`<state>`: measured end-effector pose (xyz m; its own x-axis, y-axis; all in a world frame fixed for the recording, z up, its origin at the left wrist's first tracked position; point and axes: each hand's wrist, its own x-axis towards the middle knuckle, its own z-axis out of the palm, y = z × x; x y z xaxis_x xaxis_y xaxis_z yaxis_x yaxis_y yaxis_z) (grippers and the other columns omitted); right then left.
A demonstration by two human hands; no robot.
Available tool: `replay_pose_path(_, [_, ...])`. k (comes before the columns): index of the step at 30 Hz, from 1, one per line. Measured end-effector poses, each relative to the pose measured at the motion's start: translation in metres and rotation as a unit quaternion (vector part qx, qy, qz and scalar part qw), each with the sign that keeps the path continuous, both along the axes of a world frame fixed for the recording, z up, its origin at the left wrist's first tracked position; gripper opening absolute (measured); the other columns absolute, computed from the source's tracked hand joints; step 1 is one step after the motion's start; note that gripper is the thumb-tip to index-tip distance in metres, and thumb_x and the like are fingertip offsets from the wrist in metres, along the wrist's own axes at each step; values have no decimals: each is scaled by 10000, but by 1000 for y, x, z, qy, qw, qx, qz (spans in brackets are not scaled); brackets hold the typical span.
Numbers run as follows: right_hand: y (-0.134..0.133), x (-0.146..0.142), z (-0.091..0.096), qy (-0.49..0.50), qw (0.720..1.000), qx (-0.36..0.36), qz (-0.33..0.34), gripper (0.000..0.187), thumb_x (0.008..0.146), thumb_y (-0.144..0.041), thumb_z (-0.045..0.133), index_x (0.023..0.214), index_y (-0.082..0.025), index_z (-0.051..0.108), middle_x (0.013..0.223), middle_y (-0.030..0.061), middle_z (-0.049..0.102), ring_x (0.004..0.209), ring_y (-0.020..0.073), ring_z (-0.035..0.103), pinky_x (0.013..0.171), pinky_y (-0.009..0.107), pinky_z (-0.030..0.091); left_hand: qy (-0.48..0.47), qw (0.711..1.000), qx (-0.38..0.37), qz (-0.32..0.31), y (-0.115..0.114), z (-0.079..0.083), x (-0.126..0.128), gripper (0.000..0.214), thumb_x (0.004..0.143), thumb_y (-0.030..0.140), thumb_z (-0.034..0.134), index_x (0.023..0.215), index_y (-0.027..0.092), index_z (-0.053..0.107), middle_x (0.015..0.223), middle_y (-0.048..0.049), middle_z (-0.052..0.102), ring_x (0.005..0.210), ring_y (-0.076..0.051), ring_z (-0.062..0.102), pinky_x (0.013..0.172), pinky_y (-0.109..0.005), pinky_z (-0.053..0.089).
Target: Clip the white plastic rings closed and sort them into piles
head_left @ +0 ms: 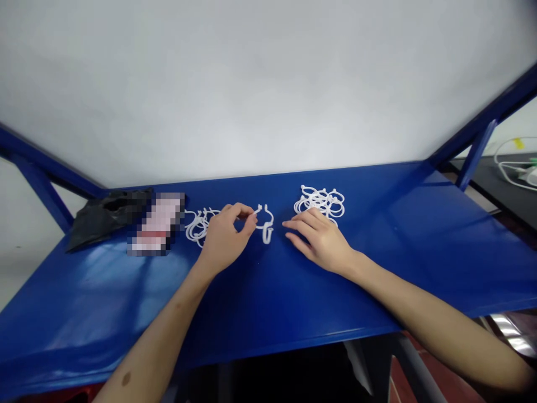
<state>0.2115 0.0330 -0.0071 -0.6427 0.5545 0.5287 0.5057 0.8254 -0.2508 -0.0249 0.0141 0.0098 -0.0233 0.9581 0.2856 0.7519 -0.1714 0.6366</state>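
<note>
My left hand (226,232) pinches a white plastic open ring (272,217) with ball-shaped ends between thumb and forefinger. From the bottom of that ring hangs a small white hook (267,235). To the right, my right hand (323,239) has its fingers apart and holds nothing; a gap separates it from the ring and hook. Just beyond its fingers lies a pile of white rings (319,198), partly covered by the hand. Another heap of white rings (193,228) rests left of my left hand, which hides part of it.
The blue table (260,291) has a raised white panel (268,89) behind it. A black plastic bag (96,221) and a blurred-out flat object (159,224) lie at the left. Blue frame bars (476,154) slope along both sides. A white cable (509,168) lies far right.
</note>
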Motion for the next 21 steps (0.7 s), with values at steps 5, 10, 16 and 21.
replay_pose_path(5, [-4,-3,0,41,998,-36,-8,264,996,-324,557,1208,-170,592,1078,109,715,983,241,649,824,403,565,-105,986,-99,-88,-4,1,4,200,913,386,561,892,221,673,866,3,740,756,-153,640,681,-288,472])
replay_pose_path(10, [-5,-4,-8,92,993,-79,-7,151,999,-279,553,1110,-188,596,1008,86,722,914,201,684,771,349,576,-123,975,-119,-144,-7,-4,11,213,921,390,556,919,220,685,879,-12,733,784,-160,655,742,-313,513])
replay_pose_path(16, [-3,-4,-11,113,989,-92,-5,146,1008,-258,543,1126,-205,611,1020,65,731,903,177,684,787,335,573,-20,972,-39,-229,-9,-11,17,259,918,292,584,1162,238,653,1152,-51,708,1070,-213,604,969,-412,491])
replay_pose_path(21, [0,-1,-9,102,992,-74,-1,162,1020,-249,524,1115,-205,647,994,52,741,896,176,668,798,335,551,54,970,-13,-236,-8,-19,17,159,962,232,530,1006,227,682,967,-33,733,953,-208,604,900,-403,489])
